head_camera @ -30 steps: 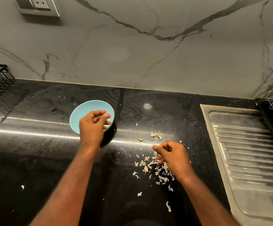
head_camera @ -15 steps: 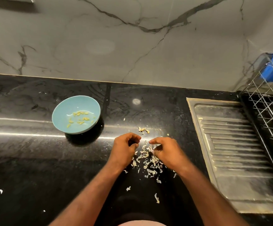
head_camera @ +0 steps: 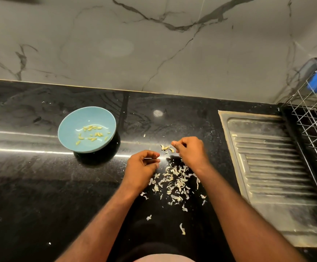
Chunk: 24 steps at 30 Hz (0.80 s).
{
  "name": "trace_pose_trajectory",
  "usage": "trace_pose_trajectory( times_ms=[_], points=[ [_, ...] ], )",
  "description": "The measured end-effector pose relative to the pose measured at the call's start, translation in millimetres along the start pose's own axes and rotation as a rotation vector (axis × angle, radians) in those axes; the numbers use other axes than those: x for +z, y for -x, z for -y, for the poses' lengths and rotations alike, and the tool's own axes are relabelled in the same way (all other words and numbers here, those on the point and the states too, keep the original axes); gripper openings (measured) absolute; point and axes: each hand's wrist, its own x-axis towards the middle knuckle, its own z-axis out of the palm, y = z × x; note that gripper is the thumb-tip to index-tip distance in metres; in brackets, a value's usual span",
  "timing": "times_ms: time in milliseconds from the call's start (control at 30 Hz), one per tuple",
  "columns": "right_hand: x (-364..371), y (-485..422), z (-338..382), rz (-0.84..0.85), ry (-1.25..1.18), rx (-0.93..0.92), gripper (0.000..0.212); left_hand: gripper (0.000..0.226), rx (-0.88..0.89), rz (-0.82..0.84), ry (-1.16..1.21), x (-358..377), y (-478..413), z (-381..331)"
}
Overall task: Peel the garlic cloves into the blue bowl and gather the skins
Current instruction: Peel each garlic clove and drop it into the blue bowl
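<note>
Few small pale garlic pieces [head_camera: 166, 148], unpeeled as we judge, lie on glossy black stone table [head_camera: 40, 186] between our hands. Peeled yellowish cloves [head_camera: 93, 133] sit in round light-blue bowl [head_camera: 72, 120], well apart to left. Left hand [head_camera: 141, 168] and right hand [head_camera: 190, 153] near each other, fingers curled, tips pinched; we cannot tell if either holds anything. Risks we see:
- Clove slips from pinch and skids on slick table.
- Clove drops on carry to bowl.
- Forearms scatter papery white skins [head_camera: 175, 181] toward ribbed steel drainboard [head_camera: 267, 167].
</note>
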Motion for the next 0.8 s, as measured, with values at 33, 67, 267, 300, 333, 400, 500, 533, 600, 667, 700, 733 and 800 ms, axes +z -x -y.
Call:
trace_pose_trajectory(
  times_ms=[33, 67, 267, 300, 333, 400, 500, 533, 600, 667, 700, 733, 800],
  points=[
    [4, -4, 1, 0.02, 0.047, 0.002, 0.02, 0.025, -0.003, 0.0, 0.004, 1, 0, 0],
    [10, -7, 2, 0.042, 0.081, 0.004, 0.014, 0.022, -0.003, -0.004, 0.001, 2, 1, 0],
    [28, -14, 1, 0.046, 0.239, 0.012, 0.009, 0.01, -0.021, -0.004, -0.01, 7, 6, 2],
    [28, -14, 1, 0.044, 0.245, 0.013, 0.013, 0.009, -0.026, -0.005, -0.01, 7, 6, 2],
    [28, -13, -1, 0.037, 0.243, 0.014, 0.015, 0.008, -0.03, -0.007, -0.011, 7, 6, 1],
    [24, -9, -5, 0.024, 0.191, 0.018, 0.015, 0.008, -0.027, -0.015, -0.002, 8, 6, -3],
    [13, 5, -9, 0.02, -0.029, 0.037, 0.013, 0.01, -0.007, -0.02, 0.016, 10, 8, -11],
    [7, 14, -7, 0.027, -0.156, 0.046, 0.011, 0.01, -0.001, -0.014, 0.023, 12, 8, -13],
    [-5, 36, 2, 0.072, -0.464, 0.07, 0.008, 0.019, 0.022, 0.017, 0.013, 16, 9, -19],
    [-16, 57, 11, 0.121, -0.681, 0.076, 0.006, 0.028, 0.075, 0.04, -0.021, 21, 10, -26],
    [-21, 66, 13, 0.112, -0.734, 0.067, 0.005, 0.025, 0.111, 0.045, -0.03, 22, 11, -32],
    [-25, 74, 15, 0.098, -0.773, 0.062, 0.004, 0.021, 0.142, 0.045, -0.021, 23, 14, -37],
    [-31, 83, 17, 0.066, -0.849, 0.055, 0.005, 0.015, 0.183, 0.061, 0.005, 24, 18, -48]
  ],
)
